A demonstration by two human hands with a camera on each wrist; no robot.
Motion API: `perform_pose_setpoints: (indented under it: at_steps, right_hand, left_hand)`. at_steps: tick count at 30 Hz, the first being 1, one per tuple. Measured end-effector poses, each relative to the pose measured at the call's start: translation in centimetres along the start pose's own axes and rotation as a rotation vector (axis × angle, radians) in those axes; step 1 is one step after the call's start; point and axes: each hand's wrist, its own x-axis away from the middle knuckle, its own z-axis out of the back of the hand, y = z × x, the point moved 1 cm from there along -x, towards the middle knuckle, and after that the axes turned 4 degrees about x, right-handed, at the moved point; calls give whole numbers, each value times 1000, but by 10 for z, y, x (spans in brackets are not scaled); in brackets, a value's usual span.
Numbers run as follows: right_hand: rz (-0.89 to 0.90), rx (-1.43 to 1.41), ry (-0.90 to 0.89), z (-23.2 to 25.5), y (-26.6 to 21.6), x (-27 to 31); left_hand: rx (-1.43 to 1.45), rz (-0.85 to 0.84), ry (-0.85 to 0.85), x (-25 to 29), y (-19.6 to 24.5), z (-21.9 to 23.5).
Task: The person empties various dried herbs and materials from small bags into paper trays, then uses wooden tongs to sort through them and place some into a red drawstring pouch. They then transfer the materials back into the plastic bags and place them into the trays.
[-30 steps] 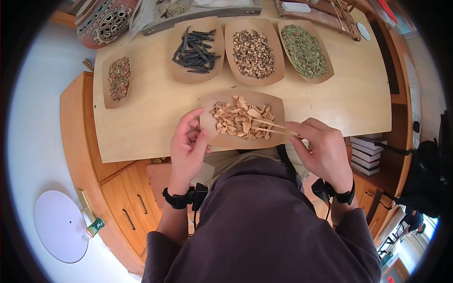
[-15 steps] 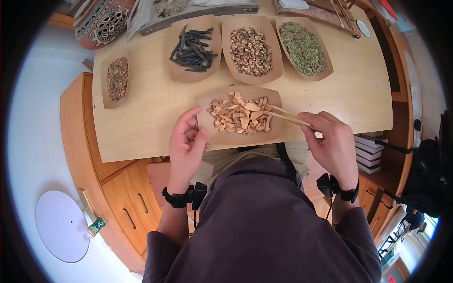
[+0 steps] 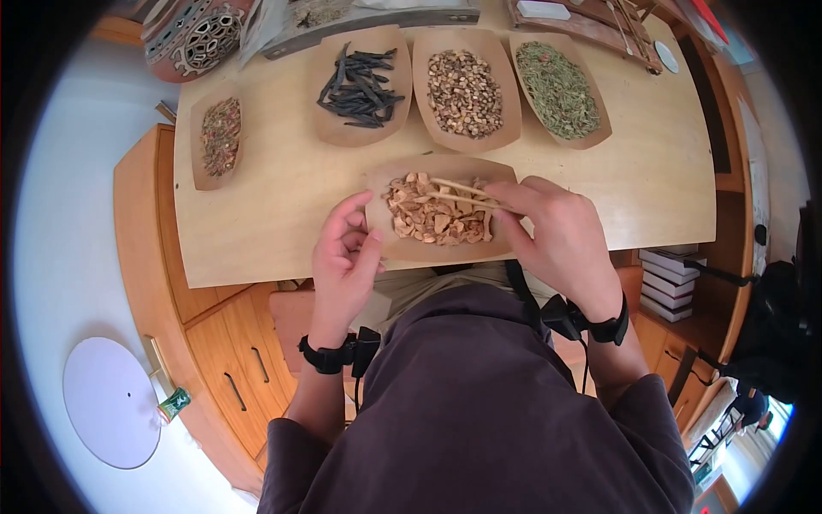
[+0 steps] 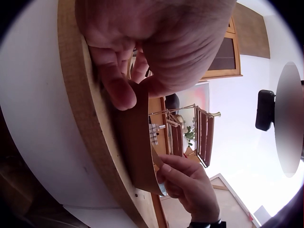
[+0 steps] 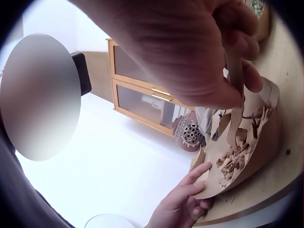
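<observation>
A brown paper tray [image 3: 437,250] near the table's front edge holds tan dried slices [image 3: 437,218]. My left hand [image 3: 345,257] pinches the tray's left end between thumb and fingers; the left wrist view shows the thumb and fingers on the tray wall [image 4: 135,142]. My right hand [image 3: 561,231] grips a pair of wooden tongs or chopsticks [image 3: 462,193] over the tray's right side, with the tips at the upper slices. In the right wrist view the pale wood [image 5: 233,126] reaches down to the slices. Whether a slice is between the tips I cannot tell.
Behind stand paper trays with black pieces [image 3: 360,90], speckled chunks [image 3: 465,94] and green herb [image 3: 558,90]. A smaller tray of mixed bits [image 3: 220,141] lies at the left. A patterned pot [image 3: 201,43] and a wooden rack [image 3: 591,30] stand at the back.
My right hand drew back to the right with the wooden tool, then moved left over the tray again. The tips now lie farther left among the slices. My left hand has kept its hold.
</observation>
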Motion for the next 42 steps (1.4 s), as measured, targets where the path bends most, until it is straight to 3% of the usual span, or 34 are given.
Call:
perform_pose_setpoints:
  at_steps: [14,17,20,23,32,42]
  right_hand:
    - [-30,-31,-71,3,-13,-8]
    - [61,-73,-32,-9,-18,-12]
    - [85,32,-136,-10,-25,-16]
    - [60,-13,4,-3,-19,-11]
    - [-117,-3,-24,18,3,18]
    - [-136,-45,-150,29,8,37]
  left_hand:
    - [21,-6,8,0,1,-1]
    - [7,-1,5,0,1,-2]
    - [-1,-4,8,-1,2,-2]
    - [17,-27,13,1,-1,-1]
    - [-18,2,2,0,1,-1]
    - [-39,-15,10,0,-1,-1]
